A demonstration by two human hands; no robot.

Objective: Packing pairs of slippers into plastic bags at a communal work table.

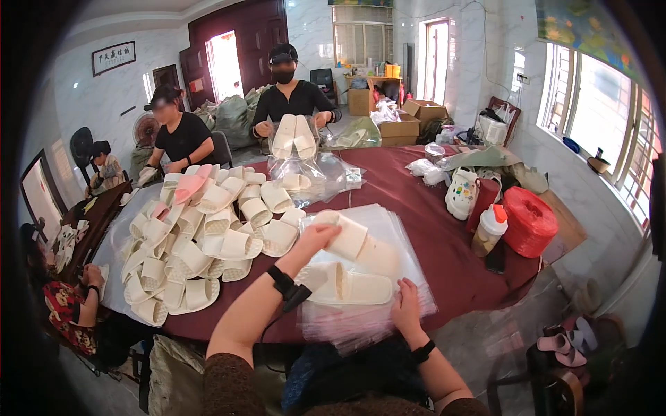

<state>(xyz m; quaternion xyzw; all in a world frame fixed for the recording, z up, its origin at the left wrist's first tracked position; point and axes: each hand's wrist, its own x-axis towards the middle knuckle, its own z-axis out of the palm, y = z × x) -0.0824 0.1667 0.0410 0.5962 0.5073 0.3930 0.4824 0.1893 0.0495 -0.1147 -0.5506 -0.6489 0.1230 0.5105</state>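
1. Your left hand [318, 237], frame centre, was closed around a cream slipper [347, 236], lifted above the stack of clear bags [409, 239].
2. Your right hand [407, 308], lower centre, lay flat with fingers spread on the bags, holding nothing, beside a second cream slipper [350, 286].
3. The slipper pile [201, 243] lay at centre left on the maroon table [430, 201].

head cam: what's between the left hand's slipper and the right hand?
In the head view, a second cream slipper lies flat on the clear bag stack, between the held slipper in the left hand and the right hand.
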